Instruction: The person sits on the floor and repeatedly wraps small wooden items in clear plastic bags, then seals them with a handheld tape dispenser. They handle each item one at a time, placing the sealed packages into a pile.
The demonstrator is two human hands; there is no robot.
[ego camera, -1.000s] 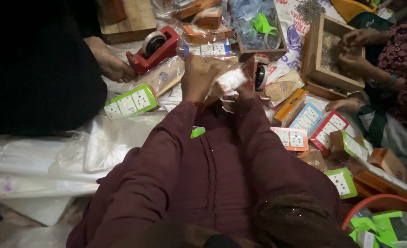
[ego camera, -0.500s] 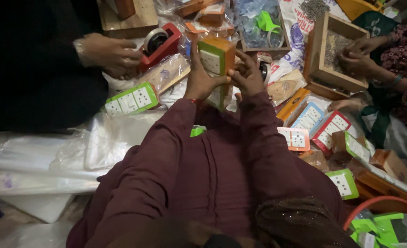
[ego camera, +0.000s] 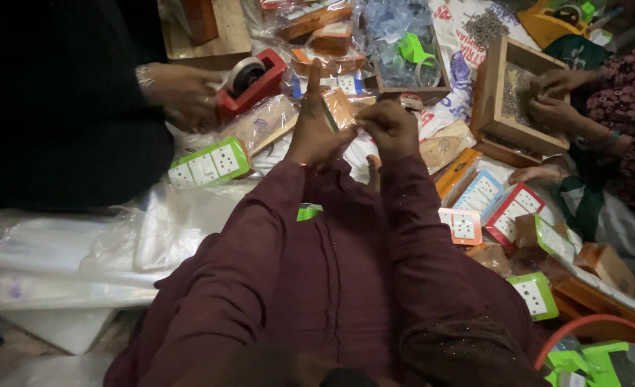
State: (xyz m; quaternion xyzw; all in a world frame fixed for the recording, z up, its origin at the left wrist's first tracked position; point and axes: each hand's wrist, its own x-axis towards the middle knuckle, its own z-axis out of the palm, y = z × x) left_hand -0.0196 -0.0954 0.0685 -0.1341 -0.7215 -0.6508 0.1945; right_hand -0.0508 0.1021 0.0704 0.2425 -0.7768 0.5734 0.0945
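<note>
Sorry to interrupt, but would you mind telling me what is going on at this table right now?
A person in maroon sleeves holds a small orange-brown box between the left hand and right hand, above a litter of green, blue and red switch-socket boxes. To the left, a co-worker's hand rests at a red tape dispenser. At right, another person's hands work inside a wooden tray.

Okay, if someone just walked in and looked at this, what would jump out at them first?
Probably the two maroon-sleeved hands at centre, the left hand and right hand, together gripping a small brown packet. Just left of them, another person's hand rests by a red tape dispenser. A scatter of green, red and blue sided boxes, like the green box, lies all around.
</note>
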